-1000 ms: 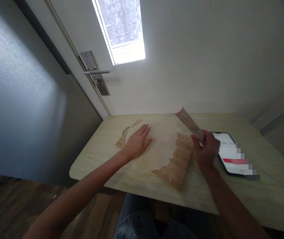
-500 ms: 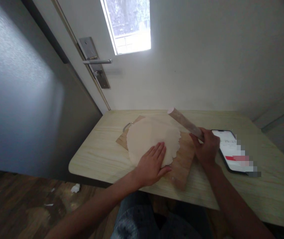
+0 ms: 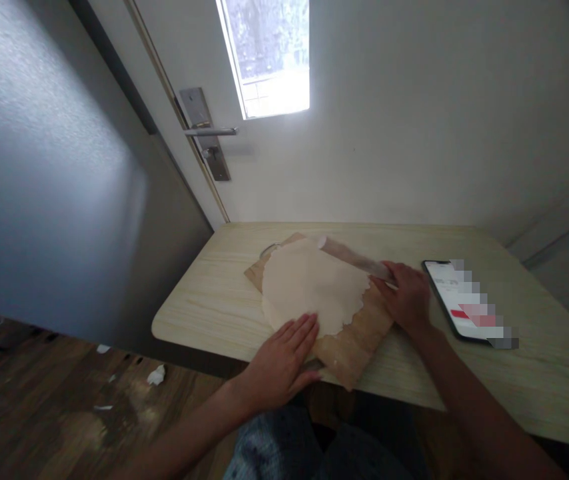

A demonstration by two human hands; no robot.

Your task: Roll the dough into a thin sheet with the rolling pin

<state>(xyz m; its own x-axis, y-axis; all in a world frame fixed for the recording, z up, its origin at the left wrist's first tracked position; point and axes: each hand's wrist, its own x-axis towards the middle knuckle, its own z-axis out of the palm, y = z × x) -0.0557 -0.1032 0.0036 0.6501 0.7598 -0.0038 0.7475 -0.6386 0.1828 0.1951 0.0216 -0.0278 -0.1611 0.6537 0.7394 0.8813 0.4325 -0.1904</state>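
Note:
A broad, thin sheet of pale dough (image 3: pixel 309 283) with a ragged right edge lies over a wooden cutting board (image 3: pixel 354 350), whose corners stick out from under it. My left hand (image 3: pixel 284 357) rests flat on the near edge of the dough, its fingers stretched out and the thumb apart. My right hand (image 3: pixel 407 297) is wrapped round the near end of a wooden rolling pin (image 3: pixel 349 255). The pin slants up to the left, its far end above the upper right part of the dough; whether it touches there I cannot tell. A metal handle (image 3: pixel 268 250) shows at the board's far left corner.
A phone (image 3: pixel 457 300) lies on the light wooden table (image 3: pixel 199 293), right of my right hand. Behind the table stands a pale door with a lever handle (image 3: pixel 212 132) and a window. Crumpled white scraps (image 3: pixel 156 375) lie on the floor at left.
The rolling pin has come down lower and leftward over the dough in my right hand. My left hand has slid back toward the dough's near edge. The view has shifted slightly.

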